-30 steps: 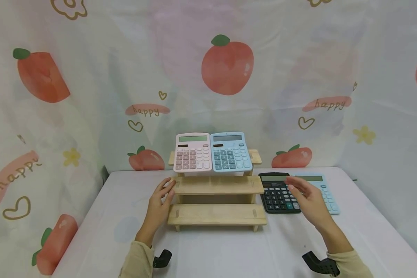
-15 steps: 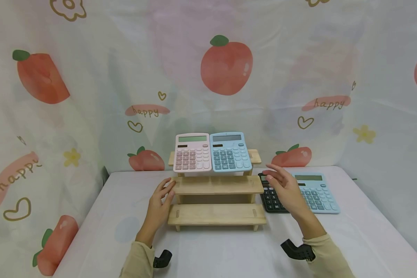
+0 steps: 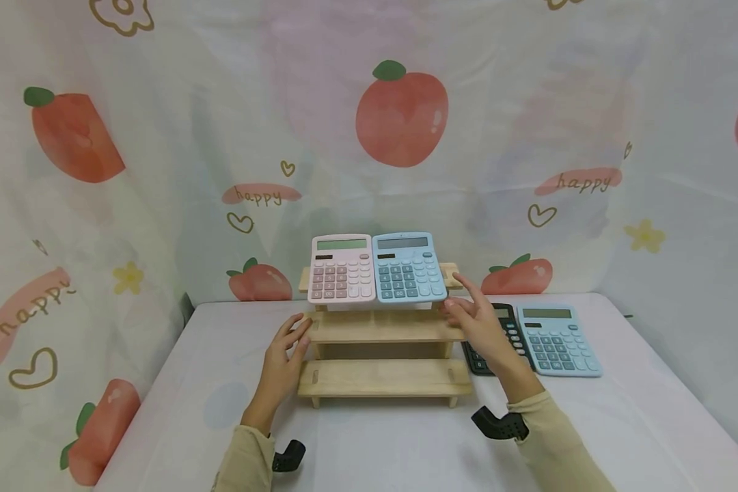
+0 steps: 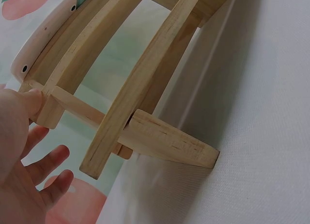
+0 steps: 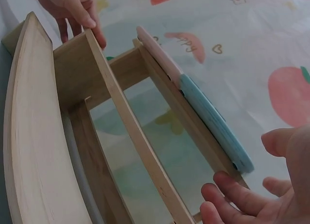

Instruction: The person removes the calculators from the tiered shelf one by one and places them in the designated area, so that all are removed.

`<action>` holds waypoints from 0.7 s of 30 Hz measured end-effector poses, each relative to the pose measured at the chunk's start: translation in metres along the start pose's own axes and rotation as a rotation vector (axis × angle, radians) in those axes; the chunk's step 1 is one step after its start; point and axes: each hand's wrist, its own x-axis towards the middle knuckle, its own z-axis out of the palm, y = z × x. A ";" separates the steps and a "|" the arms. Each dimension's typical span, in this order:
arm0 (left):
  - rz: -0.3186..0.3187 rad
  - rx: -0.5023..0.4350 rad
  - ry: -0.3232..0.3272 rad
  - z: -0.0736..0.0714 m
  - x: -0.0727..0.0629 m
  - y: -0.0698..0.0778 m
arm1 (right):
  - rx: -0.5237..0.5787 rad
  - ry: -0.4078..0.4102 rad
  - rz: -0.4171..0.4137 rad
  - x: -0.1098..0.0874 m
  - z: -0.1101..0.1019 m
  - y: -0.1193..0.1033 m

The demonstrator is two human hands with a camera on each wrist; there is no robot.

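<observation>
A three-tier wooden stand (image 3: 381, 378) is on the white table. Its top tier carries a pink calculator (image 3: 342, 268) and a light blue calculator (image 3: 409, 268), side by side and leaning back. My left hand (image 3: 283, 355) holds the left end of the middle tier between thumb and forefinger; the other fingers hang loose in the left wrist view. My right hand (image 3: 481, 326), fingers spread and holding nothing, is by the stand's right end, close to the blue calculator's lower right corner. In the right wrist view, a gap shows between its fingers (image 5: 232, 195) and that calculator (image 5: 215, 122).
Right of the stand lie a black calculator (image 3: 510, 328), partly covered by my right hand, and a second light blue calculator (image 3: 559, 342). A fruit-patterned cloth (image 3: 400, 198) hangs behind the table.
My right hand has moved left from above the black calculator to the stand's right end. My left hand stays on the middle tier. The calculators have not moved.
</observation>
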 end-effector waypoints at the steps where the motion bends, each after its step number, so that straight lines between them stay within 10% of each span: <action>1: 0.001 0.001 0.001 0.000 0.000 0.000 | 0.008 -0.006 0.002 0.002 0.002 0.000; 21: 0.010 -0.003 0.011 0.001 0.000 0.002 | 0.165 -0.015 0.019 0.023 0.027 0.002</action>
